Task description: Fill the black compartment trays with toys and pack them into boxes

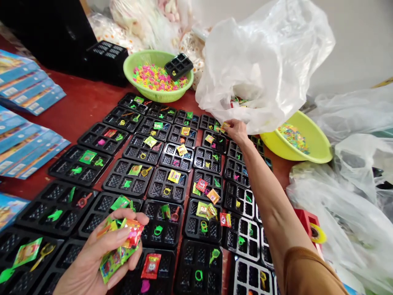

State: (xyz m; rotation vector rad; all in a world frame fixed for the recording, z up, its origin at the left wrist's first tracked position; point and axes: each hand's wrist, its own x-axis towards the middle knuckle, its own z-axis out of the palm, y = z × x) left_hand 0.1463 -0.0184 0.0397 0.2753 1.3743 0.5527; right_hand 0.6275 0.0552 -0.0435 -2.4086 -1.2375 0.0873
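Observation:
Close to the camera, my left hand (115, 246) is closed around a bunch of small printed sachets (130, 233), red, green and orange. My right hand (236, 130) reaches far forward, its fingertips pinched on a small yellow-orange sachet (226, 125) over a back tray. Rows of black compartment trays (127, 177) cover the red table. Many hold little plastic rings, such as a green ring (199, 275), and toy pieces like a yellow magnifier-shaped one (145, 171). On several trays lies a sachet, for instance a red sachet (151, 265).
A green basket (158, 96) of colourful rings stands at the back, with a black tray tilted on it. Right of it is a large white plastic bag (264, 61), then a yellow bowl (319, 143) of small pieces. Blue printed cards (27, 143) lie left; a tape dispenser (308, 229) sits right.

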